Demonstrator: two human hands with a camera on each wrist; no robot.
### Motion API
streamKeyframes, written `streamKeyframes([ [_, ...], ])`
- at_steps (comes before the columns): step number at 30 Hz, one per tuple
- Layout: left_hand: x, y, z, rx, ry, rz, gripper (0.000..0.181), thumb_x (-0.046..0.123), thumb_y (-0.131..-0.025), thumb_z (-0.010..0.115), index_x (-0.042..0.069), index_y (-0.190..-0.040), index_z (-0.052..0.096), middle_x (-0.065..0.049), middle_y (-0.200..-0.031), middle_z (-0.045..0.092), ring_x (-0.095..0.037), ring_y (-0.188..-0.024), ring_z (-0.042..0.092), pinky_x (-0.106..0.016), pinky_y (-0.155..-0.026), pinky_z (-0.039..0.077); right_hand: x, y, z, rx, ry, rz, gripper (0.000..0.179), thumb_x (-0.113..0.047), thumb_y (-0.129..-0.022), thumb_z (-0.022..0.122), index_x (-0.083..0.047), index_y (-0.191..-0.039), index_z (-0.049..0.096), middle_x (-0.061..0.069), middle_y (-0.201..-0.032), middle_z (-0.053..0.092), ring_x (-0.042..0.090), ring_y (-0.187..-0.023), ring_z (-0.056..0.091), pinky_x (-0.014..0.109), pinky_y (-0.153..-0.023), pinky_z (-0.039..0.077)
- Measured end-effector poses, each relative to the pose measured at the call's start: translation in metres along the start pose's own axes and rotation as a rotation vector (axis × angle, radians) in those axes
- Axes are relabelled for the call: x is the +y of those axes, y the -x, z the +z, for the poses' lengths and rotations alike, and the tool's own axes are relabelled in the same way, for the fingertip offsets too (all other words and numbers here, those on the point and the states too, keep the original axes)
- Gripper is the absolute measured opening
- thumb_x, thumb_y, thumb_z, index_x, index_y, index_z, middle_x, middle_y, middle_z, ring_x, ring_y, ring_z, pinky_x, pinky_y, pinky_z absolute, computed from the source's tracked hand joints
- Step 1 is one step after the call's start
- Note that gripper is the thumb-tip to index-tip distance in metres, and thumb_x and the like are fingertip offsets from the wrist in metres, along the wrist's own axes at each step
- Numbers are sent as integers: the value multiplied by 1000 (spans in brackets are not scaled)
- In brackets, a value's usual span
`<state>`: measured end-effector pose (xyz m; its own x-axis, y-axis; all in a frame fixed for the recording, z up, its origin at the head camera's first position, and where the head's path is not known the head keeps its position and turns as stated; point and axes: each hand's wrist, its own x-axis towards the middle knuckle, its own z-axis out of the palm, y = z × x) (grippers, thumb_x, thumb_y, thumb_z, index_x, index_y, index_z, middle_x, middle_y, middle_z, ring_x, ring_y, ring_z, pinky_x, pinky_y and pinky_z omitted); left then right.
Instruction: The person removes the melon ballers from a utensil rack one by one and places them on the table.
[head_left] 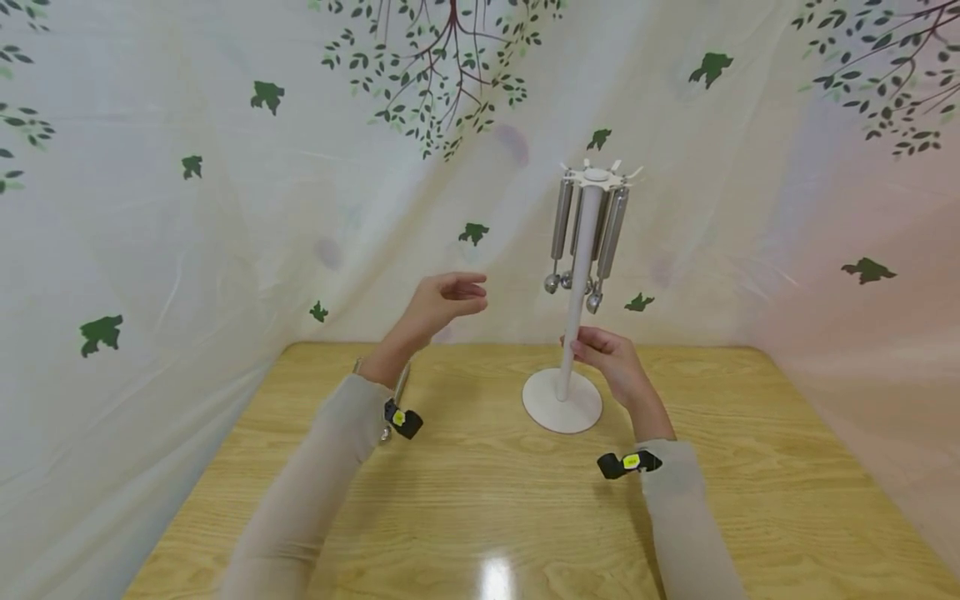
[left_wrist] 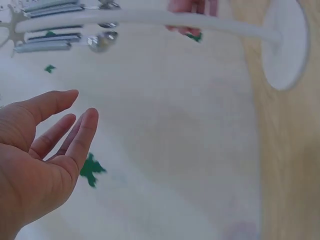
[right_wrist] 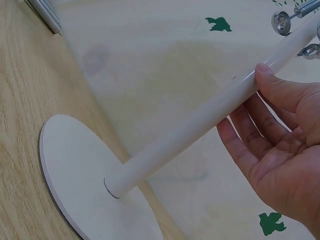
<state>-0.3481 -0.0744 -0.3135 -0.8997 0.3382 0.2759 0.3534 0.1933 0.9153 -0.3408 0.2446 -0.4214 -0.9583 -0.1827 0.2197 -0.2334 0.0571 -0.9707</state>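
Observation:
A white stand [head_left: 575,308] with a round base [head_left: 545,408] and a hooked top stands on the table. Several metal utensils [head_left: 612,233] with thick cylindrical handles and small rounded ends hang from its hooks. My right hand [head_left: 617,360] grips the pole low down; in the right wrist view the thumb [right_wrist: 270,82] presses one side and the fingers lie behind. To the left of the stand, my left hand [head_left: 450,302] is held in the air, palm toward the stand, fingers relaxed and nothing in them.
Under my left forearm another metal utensil [head_left: 402,383] lies on the wooden table [head_left: 465,483], partly hidden by the wrist. A pale curtain [head_left: 360,208] printed with leaves and branches hangs behind the table and along both sides.

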Motion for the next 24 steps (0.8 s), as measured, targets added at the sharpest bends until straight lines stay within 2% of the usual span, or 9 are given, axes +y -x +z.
streamKeyframes([
  [6,31,-24,24,-11,85,80,43,3,-94,71,2,-136,63,-21,-129,67,-27,-115,69,-36,-104,56,1,0,0,-12,-15,-17,44,-17,-101,65,10,-135,57,3,-118,76,6,-103,70,20,-92,58],
  [13,58,-42,43,48,152,197,43,0,-95,69,0,-137,61,-19,-135,66,-29,-122,66,-34,-104,56,3,0,0,-28,-14,-31,43,-18,-101,65,8,-134,58,-9,-111,77,5,-103,70,20,-92,58],
  [19,69,-54,55,90,238,272,42,-7,-93,68,-6,-135,60,-22,-138,63,-32,-126,63,-36,-104,56,4,-1,-1,-29,-15,-21,44,-17,-102,63,10,-136,56,-14,-109,76,4,-104,70,20,-93,57],
  [24,69,-61,61,103,290,266,42,-9,-92,67,-6,-134,61,-23,-136,64,-34,-125,64,-36,-103,56,4,-1,-1,-29,-2,-12,43,-15,-103,62,10,-137,55,-18,-106,75,4,-105,69,23,-96,57],
])
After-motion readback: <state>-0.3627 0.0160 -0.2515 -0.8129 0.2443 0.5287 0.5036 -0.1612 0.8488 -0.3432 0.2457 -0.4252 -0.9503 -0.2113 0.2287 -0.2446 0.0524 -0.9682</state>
